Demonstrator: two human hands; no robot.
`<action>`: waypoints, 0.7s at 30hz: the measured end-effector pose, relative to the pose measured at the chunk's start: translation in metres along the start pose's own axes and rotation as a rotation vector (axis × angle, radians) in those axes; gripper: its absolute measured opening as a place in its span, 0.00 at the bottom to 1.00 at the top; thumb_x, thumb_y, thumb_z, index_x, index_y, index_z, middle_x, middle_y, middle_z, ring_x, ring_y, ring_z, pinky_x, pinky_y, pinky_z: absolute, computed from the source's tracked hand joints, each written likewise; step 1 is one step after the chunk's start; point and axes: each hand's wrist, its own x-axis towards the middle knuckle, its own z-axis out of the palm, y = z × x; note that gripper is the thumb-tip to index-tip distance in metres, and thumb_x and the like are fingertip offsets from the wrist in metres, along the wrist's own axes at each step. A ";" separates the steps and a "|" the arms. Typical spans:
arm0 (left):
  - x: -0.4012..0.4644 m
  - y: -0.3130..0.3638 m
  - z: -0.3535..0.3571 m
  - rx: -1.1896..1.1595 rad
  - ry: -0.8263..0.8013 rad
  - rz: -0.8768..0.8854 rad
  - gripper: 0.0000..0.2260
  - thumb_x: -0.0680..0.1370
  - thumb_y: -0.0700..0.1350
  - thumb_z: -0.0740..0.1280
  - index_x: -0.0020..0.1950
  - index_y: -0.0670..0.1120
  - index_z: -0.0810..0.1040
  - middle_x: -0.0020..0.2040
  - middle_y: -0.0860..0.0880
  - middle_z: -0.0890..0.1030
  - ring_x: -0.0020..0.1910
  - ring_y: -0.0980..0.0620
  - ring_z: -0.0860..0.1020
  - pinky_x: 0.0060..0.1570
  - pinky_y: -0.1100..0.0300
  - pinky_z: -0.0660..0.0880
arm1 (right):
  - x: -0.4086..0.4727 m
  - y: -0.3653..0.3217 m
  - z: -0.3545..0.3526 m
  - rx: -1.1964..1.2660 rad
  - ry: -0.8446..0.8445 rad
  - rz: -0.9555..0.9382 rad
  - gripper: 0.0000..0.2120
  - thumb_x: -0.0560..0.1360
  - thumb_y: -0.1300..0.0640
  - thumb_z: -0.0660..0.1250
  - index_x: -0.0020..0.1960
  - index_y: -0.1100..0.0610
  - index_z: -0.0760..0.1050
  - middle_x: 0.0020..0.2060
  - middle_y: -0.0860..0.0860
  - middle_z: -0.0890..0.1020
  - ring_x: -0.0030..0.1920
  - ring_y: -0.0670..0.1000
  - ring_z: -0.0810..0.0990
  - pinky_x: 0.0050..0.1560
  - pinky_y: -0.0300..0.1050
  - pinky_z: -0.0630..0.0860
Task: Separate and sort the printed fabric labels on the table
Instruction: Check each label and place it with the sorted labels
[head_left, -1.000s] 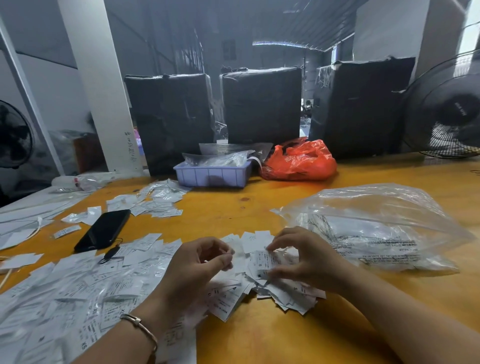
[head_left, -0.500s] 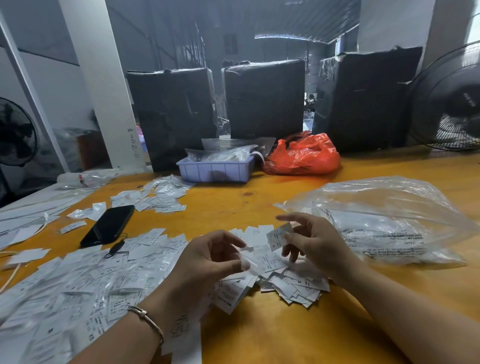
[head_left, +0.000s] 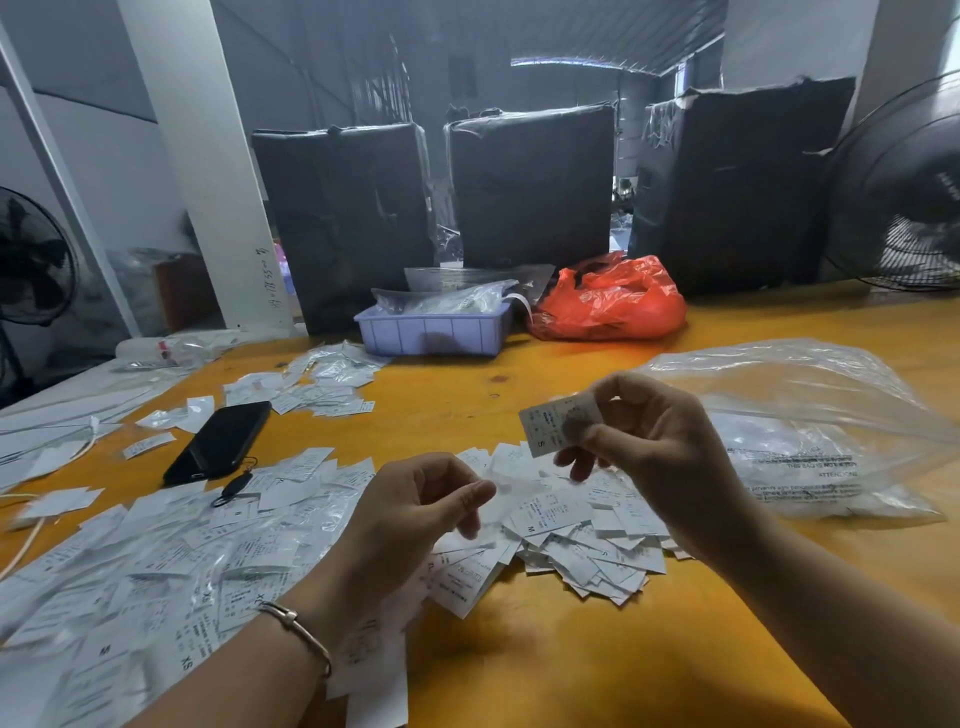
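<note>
A yellow wooden table (head_left: 597, 649) fills the foreground of a dim workshop, with a white pillar (head_left: 202, 171) at the left, three black-wrapped boxes (head_left: 530, 182) behind, a fan (head_left: 904, 187) at the right, and pale daylight beyond.

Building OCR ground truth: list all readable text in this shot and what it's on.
"S": label pinched in the right hand.
"M": label on the middle pile.
"XS": labels in the left heap.
"ATTENTION", upside down: clear bag.
Handwritten digits on the white pillar: unreadable.
Fine print everywhere: too small.
</note>
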 end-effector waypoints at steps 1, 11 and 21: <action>0.000 0.000 0.000 0.003 0.003 0.003 0.14 0.70 0.55 0.71 0.41 0.43 0.81 0.33 0.46 0.83 0.33 0.53 0.80 0.37 0.65 0.74 | -0.001 -0.002 0.001 0.005 -0.015 -0.015 0.03 0.72 0.72 0.67 0.44 0.68 0.75 0.35 0.59 0.84 0.30 0.51 0.81 0.31 0.35 0.74; 0.000 0.003 0.002 0.009 0.001 0.032 0.13 0.69 0.53 0.71 0.41 0.43 0.81 0.33 0.47 0.83 0.32 0.54 0.80 0.36 0.68 0.75 | -0.007 0.006 0.012 -0.220 -0.024 -0.079 0.02 0.72 0.67 0.71 0.43 0.65 0.79 0.38 0.53 0.85 0.34 0.48 0.84 0.35 0.42 0.80; 0.000 0.003 0.000 0.032 0.014 0.052 0.13 0.70 0.53 0.71 0.40 0.43 0.80 0.34 0.47 0.83 0.33 0.53 0.81 0.37 0.65 0.76 | -0.004 0.008 0.007 -0.125 -0.125 0.166 0.01 0.70 0.72 0.70 0.40 0.68 0.80 0.32 0.62 0.82 0.30 0.54 0.79 0.30 0.42 0.76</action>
